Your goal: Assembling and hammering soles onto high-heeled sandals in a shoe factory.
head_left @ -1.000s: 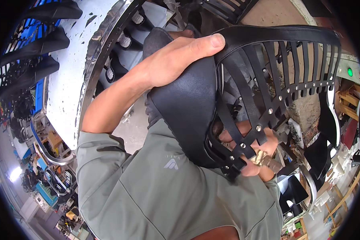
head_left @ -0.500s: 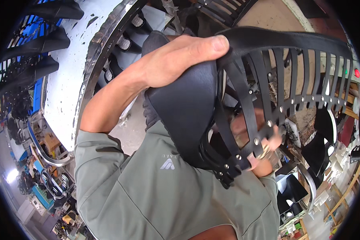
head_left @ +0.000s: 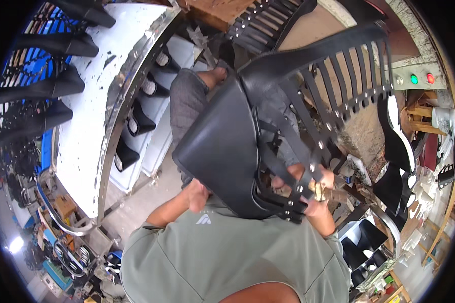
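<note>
A large black leather-covered piece [head_left: 220, 146] with a broad smooth panel and a fan of riveted straps lies tilted across my lap. My left hand [head_left: 194, 196] is at the panel's near left edge, its fingers blurred and partly hidden. Past the straps' near end, my right hand [head_left: 319, 206] closes around a brass-coloured tool [head_left: 317, 191], smeared by motion, close to the rivets of the strap band [head_left: 301, 189]. Some right-hand fingers show between the straps. What the tool's tip touches cannot be made out.
A worn white bench [head_left: 86, 136] stands at left with black strapped pieces on it. Black curved parts [head_left: 141, 121] rest on a white shelf below. Another strapped piece [head_left: 268, 22] lies at the top. A control box [head_left: 414, 76] with green and red buttons is at right.
My left hand has left the top of the panel and dropped to its near left edge. The leather piece has shifted left and tilted. My right hand stays by the rivets with the tool.
</note>
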